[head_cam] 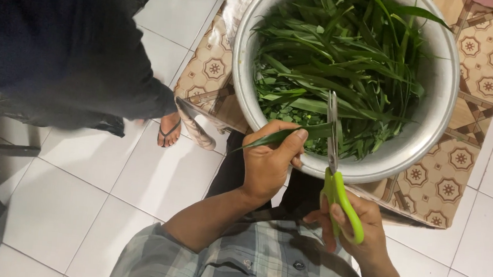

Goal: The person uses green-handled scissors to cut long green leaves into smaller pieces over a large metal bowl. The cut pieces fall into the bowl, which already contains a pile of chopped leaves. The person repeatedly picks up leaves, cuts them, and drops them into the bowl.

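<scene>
Green-handled scissors (334, 164) gripped in right hand (354, 228), blades seemingly shut over the metal bowl (439, 108) of long greens (337, 57), left hand (268, 161) pinching one stem (282, 136) by the rim — thumb dangerously close, easy nick.

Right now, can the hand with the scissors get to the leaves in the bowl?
Probably yes. The right hand holds the green scissors, whose blades already cross the bowl's rim above the leaves. Nothing blocks them; the left hand holds one leaf beside them.
</scene>
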